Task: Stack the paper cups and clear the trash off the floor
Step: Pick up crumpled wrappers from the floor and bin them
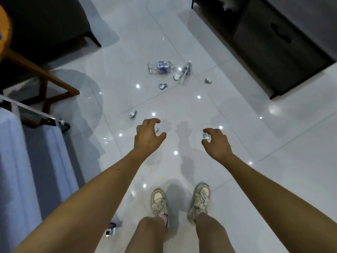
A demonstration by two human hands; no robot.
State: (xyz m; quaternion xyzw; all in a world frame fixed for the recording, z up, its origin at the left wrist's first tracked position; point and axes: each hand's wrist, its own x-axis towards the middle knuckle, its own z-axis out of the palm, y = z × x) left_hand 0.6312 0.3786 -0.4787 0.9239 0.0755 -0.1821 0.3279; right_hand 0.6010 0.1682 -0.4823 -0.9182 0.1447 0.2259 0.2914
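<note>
Fingers (155,121) of your left hand (148,136) are spread and half-curled like a claw, holding nothing, with one crushed paper cup (156,129) peeping out in the gap by the thumb. Your right hand (218,143) curls the same way about a second crushed cup (206,136), and I cannot tell whether it pinches it or merely hovers over it. Both arms reach forward and down, palms toward the floor (182,167), ahead of your shoes (159,200). More flattened cups (162,86) and two plastic bottles (160,67) lie farther on. Expect these cups to weigh almost nothing, soft and already crumpled, likely to skate on the glossy tile if nudged; take each by a raised fold or the rim, thumb against forefinger. They will probably need reshaping before they nest. The bottles look empty and light; grip them round the middle.
</note>
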